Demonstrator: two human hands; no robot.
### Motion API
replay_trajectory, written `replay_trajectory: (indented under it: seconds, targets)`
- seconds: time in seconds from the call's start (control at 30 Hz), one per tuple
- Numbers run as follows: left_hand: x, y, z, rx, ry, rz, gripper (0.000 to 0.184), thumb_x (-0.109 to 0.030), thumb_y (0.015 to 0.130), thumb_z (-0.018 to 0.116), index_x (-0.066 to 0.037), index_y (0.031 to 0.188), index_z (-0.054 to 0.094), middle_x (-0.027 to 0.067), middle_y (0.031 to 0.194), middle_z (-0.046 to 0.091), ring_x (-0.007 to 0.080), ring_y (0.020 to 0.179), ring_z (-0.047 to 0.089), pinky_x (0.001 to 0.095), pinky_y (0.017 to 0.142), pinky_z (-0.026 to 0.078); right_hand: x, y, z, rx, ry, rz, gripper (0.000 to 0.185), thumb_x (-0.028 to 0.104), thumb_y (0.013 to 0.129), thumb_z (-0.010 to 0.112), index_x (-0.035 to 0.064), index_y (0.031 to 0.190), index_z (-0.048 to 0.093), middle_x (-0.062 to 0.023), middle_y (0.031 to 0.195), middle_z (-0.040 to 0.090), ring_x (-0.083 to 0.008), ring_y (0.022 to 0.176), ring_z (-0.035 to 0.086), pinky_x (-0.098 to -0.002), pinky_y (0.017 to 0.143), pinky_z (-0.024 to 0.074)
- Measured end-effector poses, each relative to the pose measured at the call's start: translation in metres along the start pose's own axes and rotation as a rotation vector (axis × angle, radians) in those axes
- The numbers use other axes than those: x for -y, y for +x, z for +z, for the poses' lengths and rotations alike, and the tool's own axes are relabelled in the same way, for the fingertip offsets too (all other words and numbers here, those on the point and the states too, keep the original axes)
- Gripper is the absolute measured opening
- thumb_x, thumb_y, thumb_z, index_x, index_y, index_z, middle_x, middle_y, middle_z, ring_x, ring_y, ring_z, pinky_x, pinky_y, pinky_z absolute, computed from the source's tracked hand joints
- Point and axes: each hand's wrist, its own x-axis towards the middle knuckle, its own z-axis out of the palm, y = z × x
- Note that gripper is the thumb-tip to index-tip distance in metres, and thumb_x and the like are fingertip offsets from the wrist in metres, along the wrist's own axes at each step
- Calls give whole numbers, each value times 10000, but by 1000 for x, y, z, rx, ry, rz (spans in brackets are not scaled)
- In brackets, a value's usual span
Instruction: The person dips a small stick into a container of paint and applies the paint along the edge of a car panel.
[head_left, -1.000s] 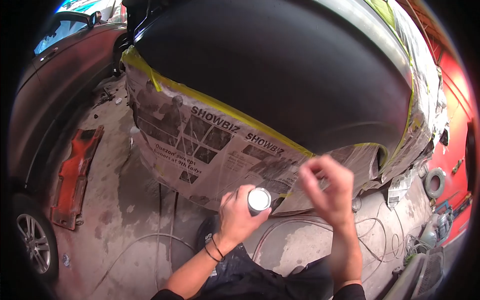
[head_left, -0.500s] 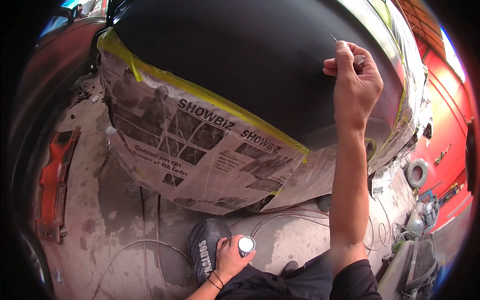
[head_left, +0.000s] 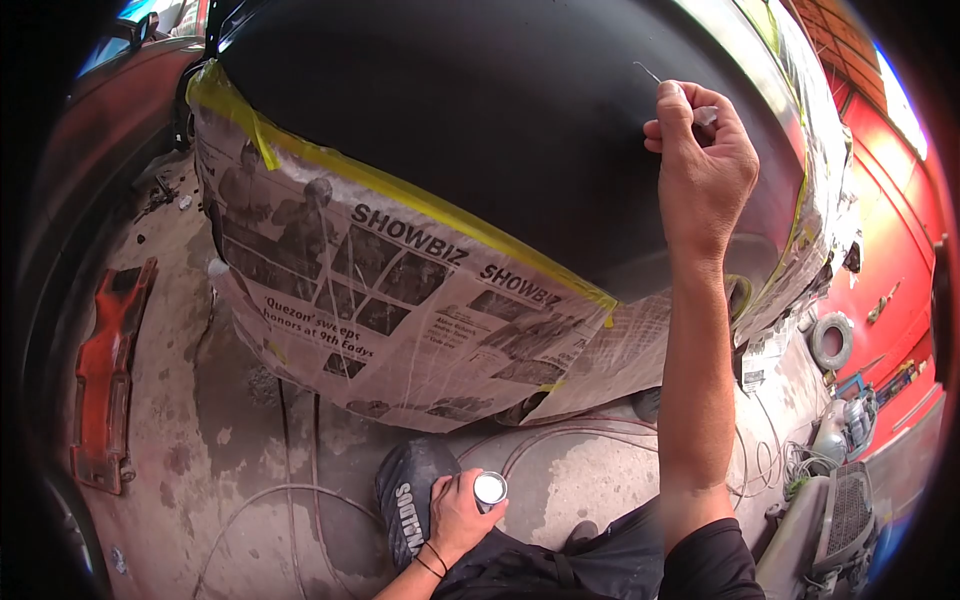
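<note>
In the head view my right hand (head_left: pixel 706 160) is raised over the dark car panel (head_left: pixel 450 110), pinching a thin wire with a bent tip (head_left: pixel 647 71) between thumb and forefinger. A small whitish thing (head_left: pixel 706 116) shows among the curled fingers of that hand; I cannot make out what it is. Down by my knee, my left hand (head_left: pixel 460 515) is wrapped round a small can (head_left: pixel 490 488), held upright, with a white top or white contents. Newspaper (head_left: pixel 400 290), fixed with yellow masking tape (head_left: pixel 400 192), covers the area below the panel.
Hoses (head_left: pixel 318 440) run across the concrete floor (head_left: pixel 240 520). An orange-red car part (head_left: pixel 108 375) lies at left beside a dark car (head_left: pixel 100 150). At right are a tyre (head_left: pixel 830 341), a grey grille part (head_left: pixel 846 515) and a red wall (head_left: pixel 885 240).
My right hand and the wire have shifted slightly to the left over the panel. My left hand keeps its hold on the can, nearly unmoved.
</note>
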Motion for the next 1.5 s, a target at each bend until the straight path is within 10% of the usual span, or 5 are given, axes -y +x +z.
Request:
replay_trajectory:
  seconds: [1.5]
  targets:
    - [16,-1,1,-27,-30,-9,743,-370,832,994,-61,1399,627,221,1215,801,460,1129,752,557,1110,524,25,-17,47,-3,0,-85,233,271,1047,854,39,1065,869,18,794,759,-50,729,684,-254,743,596]
